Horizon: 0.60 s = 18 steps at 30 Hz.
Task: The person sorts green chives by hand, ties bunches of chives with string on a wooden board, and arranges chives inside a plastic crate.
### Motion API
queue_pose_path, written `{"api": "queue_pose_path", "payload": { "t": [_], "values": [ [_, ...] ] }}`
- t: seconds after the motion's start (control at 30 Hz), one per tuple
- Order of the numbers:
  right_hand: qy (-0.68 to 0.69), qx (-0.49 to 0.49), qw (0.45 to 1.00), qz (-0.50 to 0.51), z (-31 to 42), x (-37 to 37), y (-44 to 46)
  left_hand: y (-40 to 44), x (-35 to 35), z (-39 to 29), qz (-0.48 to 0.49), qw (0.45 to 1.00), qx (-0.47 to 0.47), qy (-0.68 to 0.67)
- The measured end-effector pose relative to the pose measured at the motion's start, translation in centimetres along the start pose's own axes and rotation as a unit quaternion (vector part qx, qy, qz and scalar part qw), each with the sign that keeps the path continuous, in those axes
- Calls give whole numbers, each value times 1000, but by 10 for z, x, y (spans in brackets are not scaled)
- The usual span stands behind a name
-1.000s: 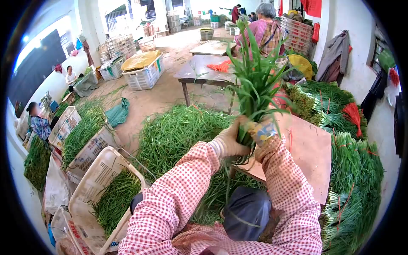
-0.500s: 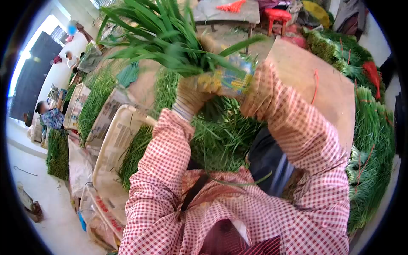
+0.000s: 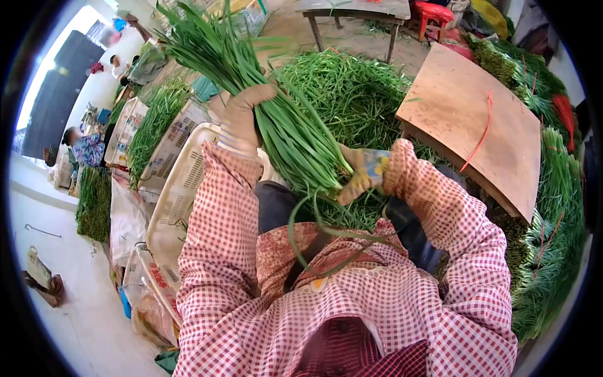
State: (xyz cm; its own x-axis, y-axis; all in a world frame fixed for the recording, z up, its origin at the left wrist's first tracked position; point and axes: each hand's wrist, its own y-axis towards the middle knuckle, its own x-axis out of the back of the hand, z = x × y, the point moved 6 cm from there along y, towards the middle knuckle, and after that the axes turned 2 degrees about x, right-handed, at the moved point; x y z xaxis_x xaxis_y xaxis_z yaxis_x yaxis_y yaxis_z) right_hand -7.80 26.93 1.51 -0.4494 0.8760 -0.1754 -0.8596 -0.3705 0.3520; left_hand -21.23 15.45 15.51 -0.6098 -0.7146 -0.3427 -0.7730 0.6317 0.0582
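Observation:
A bunch of garlic chives [image 3: 282, 129] lies slantwise in front of me, leaf tips toward the upper left and pale cut ends toward the lower right. My gloved left hand [image 3: 247, 114] is wrapped round its middle. At the cut ends, my right hand [image 3: 363, 174], in a glove with a blue and yellow patterned cuff, grips the stems. A few long loose leaves [image 3: 314, 235] hang below the bunch over my checked top. Behind it spreads a large heap of loose chives [image 3: 345, 94].
To the right stands a wooden board table [image 3: 468, 119] with a red tie [image 3: 480, 135] on it. Bundled chives [image 3: 556, 232] are stacked beyond. White plastic crates [image 3: 182, 188] line the left. A person [image 3: 86, 147] sits at far left; a red stool [image 3: 433, 16] is at the back.
The bunch has come down and nearer to me, from nearly upright to slanted. My right hand has moved down to the cut ends, and my hands are farther apart. The view has shifted slightly.

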Motion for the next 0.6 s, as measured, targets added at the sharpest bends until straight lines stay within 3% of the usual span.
{"api": "queue_pose_path", "payload": {
  "t": [0.07,0.13,0.2,0.23,0.3,0.4,0.43,0.47,0.53,0.6],
  "values": [
    [-159,-5,987,4,-5,1,-14,5,8,9,-8,995,39,-95],
    [-241,-9,970,7,5,-2,-23,8,11,14,-12,995,56,-85],
    [-274,-251,922,-106,47,-16,-28,9,18,15,-64,992,66,-82],
    [-329,-191,912,-152,41,-9,-33,14,24,14,-63,995,37,-74],
    [-392,-320,845,-173,44,-6,-38,27,44,20,-114,992,-5,-55],
    [-407,-213,863,-211,61,-11,-42,38,62,16,-151,986,-57,-34],
    [-429,-263,836,-219,71,-13,-44,39,69,16,-177,982,-47,-41],
    [-388,-280,844,-242,66,-8,-52,29,56,7,-163,984,-36,-57],
    [-408,-229,847,-253,73,-3,-78,17,44,-8,-150,986,-27,-72],
    [-244,-117,895,-354,61,13,-118,12,59,-21,-202,972,-55,-106]
  ]
}}
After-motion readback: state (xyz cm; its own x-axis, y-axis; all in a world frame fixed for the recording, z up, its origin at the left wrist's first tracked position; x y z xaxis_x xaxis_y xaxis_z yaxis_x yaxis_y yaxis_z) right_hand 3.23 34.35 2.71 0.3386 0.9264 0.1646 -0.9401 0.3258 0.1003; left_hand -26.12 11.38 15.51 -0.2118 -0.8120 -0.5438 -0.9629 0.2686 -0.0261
